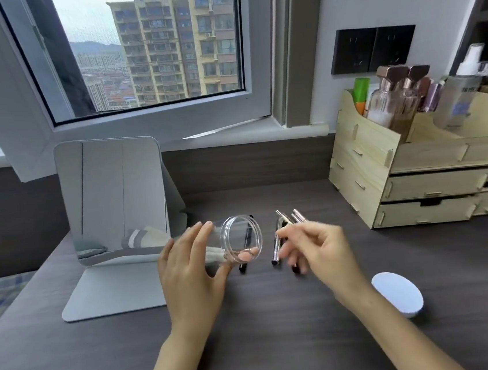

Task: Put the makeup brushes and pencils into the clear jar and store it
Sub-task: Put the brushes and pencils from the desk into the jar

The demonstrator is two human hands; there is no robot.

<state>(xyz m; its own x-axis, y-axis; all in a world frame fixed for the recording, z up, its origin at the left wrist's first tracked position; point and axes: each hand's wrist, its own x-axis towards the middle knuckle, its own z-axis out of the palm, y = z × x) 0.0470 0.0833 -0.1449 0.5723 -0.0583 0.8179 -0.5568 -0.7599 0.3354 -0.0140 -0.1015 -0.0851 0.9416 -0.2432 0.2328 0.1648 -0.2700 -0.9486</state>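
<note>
My left hand grips the clear jar, tilted on its side with its open mouth facing right. Nothing is inside it; a black pencil on the desk shows through the plastic. To the right, my right hand hovers, blurred, over a small cluster of silver and dark brushes and pencils lying on the dark desk. Its fingers are curled around the thin silver handles, though the blur hides how many it holds. The jar's white lid lies flat on the desk to the right.
A standing mirror is at the back left, close behind the jar. A wooden organiser with drawers and bottles stands at the back right. A window sill runs along the back. The bed edge shows at far left.
</note>
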